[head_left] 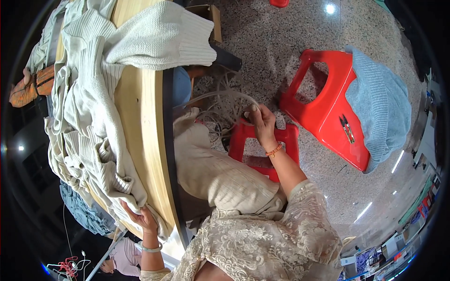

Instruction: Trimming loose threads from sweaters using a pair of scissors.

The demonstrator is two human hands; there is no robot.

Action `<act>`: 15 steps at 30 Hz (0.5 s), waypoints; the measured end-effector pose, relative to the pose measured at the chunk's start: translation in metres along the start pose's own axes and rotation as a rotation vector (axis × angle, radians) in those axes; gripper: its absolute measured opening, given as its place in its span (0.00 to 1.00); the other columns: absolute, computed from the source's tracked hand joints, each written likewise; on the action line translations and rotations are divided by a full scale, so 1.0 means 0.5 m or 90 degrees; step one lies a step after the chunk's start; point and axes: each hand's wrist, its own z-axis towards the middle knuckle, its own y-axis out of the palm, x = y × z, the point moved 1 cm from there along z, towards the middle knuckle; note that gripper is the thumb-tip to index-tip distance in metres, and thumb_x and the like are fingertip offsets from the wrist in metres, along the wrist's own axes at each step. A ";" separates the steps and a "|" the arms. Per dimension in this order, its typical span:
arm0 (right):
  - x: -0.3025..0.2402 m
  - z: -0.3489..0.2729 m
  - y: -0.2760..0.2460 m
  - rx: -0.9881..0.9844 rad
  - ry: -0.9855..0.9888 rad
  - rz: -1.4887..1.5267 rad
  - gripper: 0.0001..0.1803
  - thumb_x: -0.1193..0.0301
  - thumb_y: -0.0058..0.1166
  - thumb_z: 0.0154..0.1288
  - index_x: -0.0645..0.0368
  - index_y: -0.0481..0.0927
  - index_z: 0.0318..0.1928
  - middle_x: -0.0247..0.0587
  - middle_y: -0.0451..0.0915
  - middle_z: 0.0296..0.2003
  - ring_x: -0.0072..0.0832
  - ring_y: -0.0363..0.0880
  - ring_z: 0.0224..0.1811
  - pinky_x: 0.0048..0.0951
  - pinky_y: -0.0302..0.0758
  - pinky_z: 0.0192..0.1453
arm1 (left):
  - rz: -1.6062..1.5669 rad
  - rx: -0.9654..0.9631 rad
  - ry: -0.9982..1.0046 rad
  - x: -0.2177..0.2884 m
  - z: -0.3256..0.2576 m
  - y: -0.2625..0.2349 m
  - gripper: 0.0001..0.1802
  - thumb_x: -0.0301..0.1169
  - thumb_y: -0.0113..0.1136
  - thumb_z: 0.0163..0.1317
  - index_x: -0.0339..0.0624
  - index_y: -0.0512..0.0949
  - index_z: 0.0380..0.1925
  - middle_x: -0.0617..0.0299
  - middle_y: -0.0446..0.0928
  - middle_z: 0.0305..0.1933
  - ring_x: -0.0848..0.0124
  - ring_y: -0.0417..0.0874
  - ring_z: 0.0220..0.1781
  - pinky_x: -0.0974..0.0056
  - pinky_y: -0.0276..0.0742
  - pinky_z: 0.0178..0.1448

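Cream knit sweaters point(89, 93) lie heaped along the wooden table point(136, 107) on my left, with one ribbed sleeve hanging over its edge. At the near end of the heap, my left hand point(144, 219) pinches the cream cloth between thumb and fingers. My right hand point(262, 124) is out past the table's edge, its fingers closed round a clear flexible hose point(225, 93). More of the hose hangs in loose loops towards the floor. A cream garment point(225, 178) lies across my lap.
Beyond my right hand stands a red plastic stool point(333, 112) bearing thread snips point(347, 129) and a blue knit garment point(382, 103). A smaller red stool point(290, 140) is below my right hand. Another person's hand point(21, 89) shows across the table.
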 end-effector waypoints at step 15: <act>-0.307 -0.152 -0.066 -0.022 -0.680 -0.449 0.21 0.64 0.47 0.71 0.58 0.73 0.20 0.41 0.76 0.20 0.41 0.80 0.27 0.37 0.76 0.33 | 0.192 0.023 0.141 0.251 0.064 0.016 0.39 0.24 0.63 0.45 0.36 0.65 0.63 0.38 0.63 0.66 0.38 0.61 0.70 0.39 0.52 0.74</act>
